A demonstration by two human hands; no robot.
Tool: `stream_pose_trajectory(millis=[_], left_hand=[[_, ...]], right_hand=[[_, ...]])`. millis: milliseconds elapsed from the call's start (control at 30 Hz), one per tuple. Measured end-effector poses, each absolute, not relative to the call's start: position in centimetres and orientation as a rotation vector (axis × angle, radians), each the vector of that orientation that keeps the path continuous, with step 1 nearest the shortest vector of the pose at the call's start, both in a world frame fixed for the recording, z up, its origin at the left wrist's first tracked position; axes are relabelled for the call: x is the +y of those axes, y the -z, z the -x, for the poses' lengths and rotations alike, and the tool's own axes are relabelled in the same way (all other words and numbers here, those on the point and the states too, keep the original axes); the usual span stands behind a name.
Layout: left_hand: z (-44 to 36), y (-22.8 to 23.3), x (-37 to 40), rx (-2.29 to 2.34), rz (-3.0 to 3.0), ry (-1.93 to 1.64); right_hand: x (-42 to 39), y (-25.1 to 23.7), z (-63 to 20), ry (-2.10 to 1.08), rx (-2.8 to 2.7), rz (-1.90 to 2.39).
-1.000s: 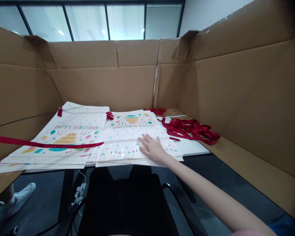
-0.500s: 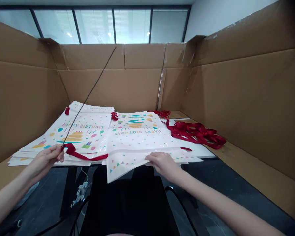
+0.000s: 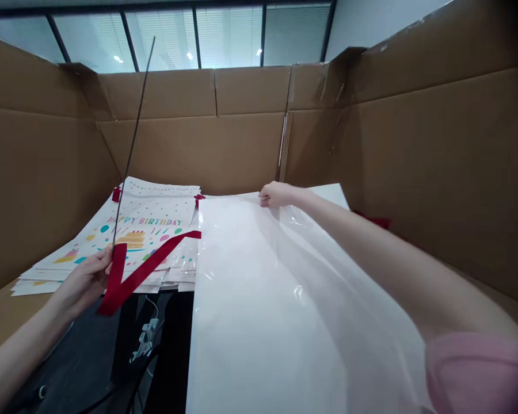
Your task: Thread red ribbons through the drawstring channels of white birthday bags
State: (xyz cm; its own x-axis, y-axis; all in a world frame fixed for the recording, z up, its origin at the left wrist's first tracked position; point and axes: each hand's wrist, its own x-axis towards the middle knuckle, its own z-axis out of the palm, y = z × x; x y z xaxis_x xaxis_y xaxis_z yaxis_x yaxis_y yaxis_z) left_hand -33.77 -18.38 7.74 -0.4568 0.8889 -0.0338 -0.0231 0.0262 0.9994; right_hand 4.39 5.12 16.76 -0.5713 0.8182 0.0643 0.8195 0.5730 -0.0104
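Observation:
My left hand point(image 3: 88, 279), at the left front, is closed on a thin dark rod point(image 3: 134, 135) that points up and slightly right. A red ribbon point(image 3: 140, 276) hangs from this hand in a loose V, and its right end reaches the edge of a glossy white sheet point(image 3: 250, 322). My right hand point(image 3: 278, 194) pinches the top edge of that sheet. The sheet's blank side faces me, and it runs down past the bottom of the view. Left of it lies a pile of printed HAPPY BIRTHDAY sheets point(image 3: 155, 201) with small red ribbon ends at the corners.
Tall cardboard walls point(image 3: 168, 149) enclose the left, back and right. A bit of red ribbon point(image 3: 379, 222) shows behind my right arm. Below the table's front edge are a white power strip point(image 3: 145, 339) and cables.
My right hand has moved up and away, turning the printed sheet so its blank side shows. The rod has swung more upright, and the ribbon now hangs in a V.

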Motion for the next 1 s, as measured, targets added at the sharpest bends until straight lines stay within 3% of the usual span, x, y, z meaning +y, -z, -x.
stream_pose_trajectory(millis=[133,367,467,600,700,1000], left_hand=[[32.2,-7.4,-15.1,1.147,-0.937,-1.624],[30.0,-6.9,-7.9,1.038,-0.962,-1.658],[27.9,-6.7,-5.5,1.062,-0.897,-1.652],[25.1,-6.3,-3.3,0.970,-0.810,-1.654],[23.6,-6.0,-2.3,0.925,-0.780,-1.670],[23.2,-5.0,-1.4,1.161,-0.747,-1.671]], right_hand=[[10.0,-10.2,-1.6,0.145,-2.543,1.450],[12.7,-3.3,2.2,0.002,-2.485,1.328],[10.9,-3.5,5.1,-0.190,-2.508,1.092],[6.6,-5.0,8.8,-0.704,-2.314,0.548],[4.4,-5.3,10.2,-0.903,-2.190,0.482],[2.2,-5.5,9.6,-0.783,-1.999,0.421]])
